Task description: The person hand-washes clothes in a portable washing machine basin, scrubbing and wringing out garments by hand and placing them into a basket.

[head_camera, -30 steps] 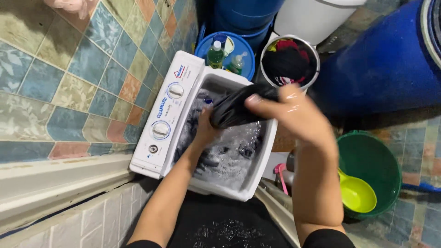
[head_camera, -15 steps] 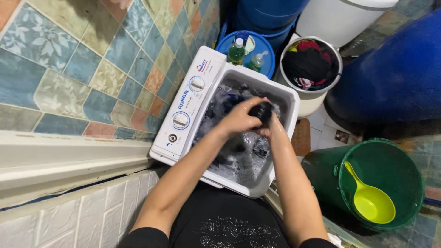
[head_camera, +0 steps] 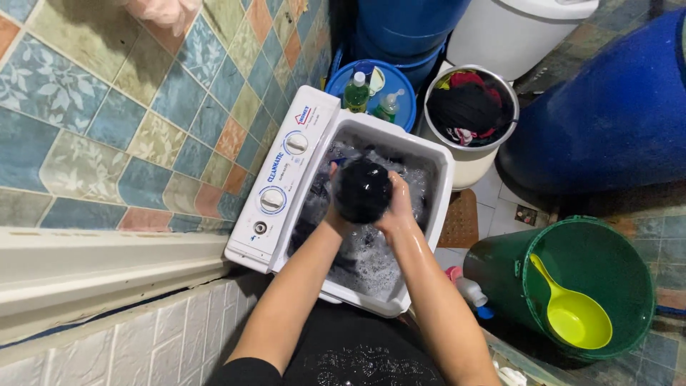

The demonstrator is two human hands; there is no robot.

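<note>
Both hands are pressed together around a wet black garment (head_camera: 362, 189), the left hand (head_camera: 336, 214) clamped on its near-left side and the right hand (head_camera: 397, 211) gripping its right side, holding the bunched cloth just above the soapy water in the white washing machine tub (head_camera: 444, 207). Left of the hands lies the machine's control panel (head_camera: 282, 179) with two dials. Beyond them stand green bottles (head_camera: 357, 93) on a blue lid and a bucket of clothes (head_camera: 468, 111); to the right sits a green bucket (head_camera: 629, 286) holding what looks like a yellow scoop (head_camera: 572, 314).
</note>
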